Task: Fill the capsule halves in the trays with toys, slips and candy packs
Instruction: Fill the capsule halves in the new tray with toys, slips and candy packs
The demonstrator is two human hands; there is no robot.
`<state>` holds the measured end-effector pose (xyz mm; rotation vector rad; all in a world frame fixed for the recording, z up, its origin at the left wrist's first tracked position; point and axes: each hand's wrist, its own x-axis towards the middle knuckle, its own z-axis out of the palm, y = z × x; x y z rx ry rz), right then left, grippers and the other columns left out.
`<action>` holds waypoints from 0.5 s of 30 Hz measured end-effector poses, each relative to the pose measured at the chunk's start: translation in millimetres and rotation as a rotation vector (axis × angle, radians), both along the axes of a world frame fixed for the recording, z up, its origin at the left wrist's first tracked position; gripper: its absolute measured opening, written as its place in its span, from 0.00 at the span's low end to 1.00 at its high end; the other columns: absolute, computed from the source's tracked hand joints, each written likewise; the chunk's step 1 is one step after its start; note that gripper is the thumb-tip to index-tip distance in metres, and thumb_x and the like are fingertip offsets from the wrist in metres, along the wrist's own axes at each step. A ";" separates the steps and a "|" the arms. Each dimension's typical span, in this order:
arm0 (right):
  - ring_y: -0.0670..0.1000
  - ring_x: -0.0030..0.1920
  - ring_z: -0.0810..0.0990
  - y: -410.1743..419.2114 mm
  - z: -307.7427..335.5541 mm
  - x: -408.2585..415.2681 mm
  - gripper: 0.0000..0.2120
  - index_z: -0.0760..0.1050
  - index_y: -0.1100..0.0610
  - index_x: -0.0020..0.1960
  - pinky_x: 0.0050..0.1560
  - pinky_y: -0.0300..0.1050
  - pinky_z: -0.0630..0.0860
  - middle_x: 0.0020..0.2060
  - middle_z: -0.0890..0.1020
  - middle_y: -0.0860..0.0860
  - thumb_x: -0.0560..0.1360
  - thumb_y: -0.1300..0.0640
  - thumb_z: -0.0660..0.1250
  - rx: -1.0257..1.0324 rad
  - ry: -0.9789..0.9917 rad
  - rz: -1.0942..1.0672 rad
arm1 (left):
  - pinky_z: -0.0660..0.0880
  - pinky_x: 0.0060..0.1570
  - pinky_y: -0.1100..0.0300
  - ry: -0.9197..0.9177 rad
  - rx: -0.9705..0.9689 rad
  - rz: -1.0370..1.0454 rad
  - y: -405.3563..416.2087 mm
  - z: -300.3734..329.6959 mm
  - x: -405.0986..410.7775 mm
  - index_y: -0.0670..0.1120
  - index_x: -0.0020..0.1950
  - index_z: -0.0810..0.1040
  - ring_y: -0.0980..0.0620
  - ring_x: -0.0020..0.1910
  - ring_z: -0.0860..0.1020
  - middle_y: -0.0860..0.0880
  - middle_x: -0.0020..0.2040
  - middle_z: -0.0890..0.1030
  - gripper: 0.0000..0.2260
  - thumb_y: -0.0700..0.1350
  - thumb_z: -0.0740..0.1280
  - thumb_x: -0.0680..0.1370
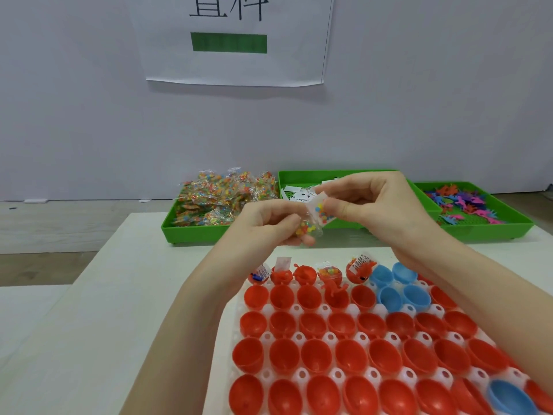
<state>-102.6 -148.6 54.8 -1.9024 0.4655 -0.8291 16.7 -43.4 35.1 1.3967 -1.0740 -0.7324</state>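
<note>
Fingers of both hands curled and pinching small clear plastic candy packs of coloured beads, held up above the far edge of the white plastic tray point(236, 324): left hand point(266, 220) gripping one candy pack point(305, 228) low between thumb and fingertips, right hand point(371, 202) pinching a second candy pack point(320, 211) just beside and slightly above it, the two packs touching or nearly so, hard to tell which. Below, rows of red plastic capsule halves point(284, 353) seated open side up in the tray, mostly bare inside. Far row partly filled: red rubbery toys point(303, 272), a white paper slip point(282, 262) and a candy pack standing in some cups. Several blue capsule halves point(404, 284) clustered at the far right, one more near the lower right corner. Beyond, on the white table point(104, 295), three green plastic bins side by side: heaped candy packs point(221, 199) on the left, white slips point(299, 194) in the middle, multicoloured toy figures point(466, 202) on the right. White paper sign point(233, 64) with a green bar on the wall.
</note>
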 end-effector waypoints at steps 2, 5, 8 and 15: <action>0.38 0.32 0.79 -3.1 0.6 -2.2 0.08 0.80 0.54 0.40 0.36 0.27 0.74 0.30 0.82 0.44 0.69 0.67 0.70 0.052 -0.038 -0.001 | 0.74 0.37 0.73 0.020 -0.012 0.054 -0.9 0.0 0.0 0.48 0.48 0.79 0.59 0.36 0.82 0.52 0.43 0.82 0.12 0.34 0.59 0.78; 0.37 0.30 0.78 -8.9 0.2 -5.0 0.08 0.78 0.54 0.36 0.35 0.28 0.74 0.27 0.81 0.42 0.69 0.67 0.69 0.075 -0.030 -0.015 | 0.73 0.34 0.73 -0.095 0.021 0.137 -3.3 -3.3 2.3 0.47 0.53 0.76 0.61 0.32 0.79 0.51 0.42 0.81 0.14 0.31 0.57 0.78; 0.40 0.27 0.78 -11.4 -8.2 -3.6 0.10 0.77 0.56 0.34 0.31 0.31 0.75 0.28 0.80 0.46 0.70 0.69 0.68 0.029 0.162 0.043 | 0.67 0.28 0.70 -0.346 0.079 0.256 -6.0 -9.9 7.5 0.53 0.44 0.73 0.59 0.27 0.72 0.52 0.35 0.76 0.17 0.32 0.53 0.76; 0.38 0.26 0.76 -12.0 -39.6 20.1 0.13 0.74 0.50 0.32 0.34 0.32 0.76 0.27 0.78 0.43 0.70 0.64 0.70 -0.269 0.509 0.007 | 0.69 0.29 0.65 -0.709 0.377 0.152 -11.2 -24.3 5.5 0.44 0.40 0.77 0.56 0.30 0.71 0.51 0.32 0.75 0.12 0.40 0.55 0.75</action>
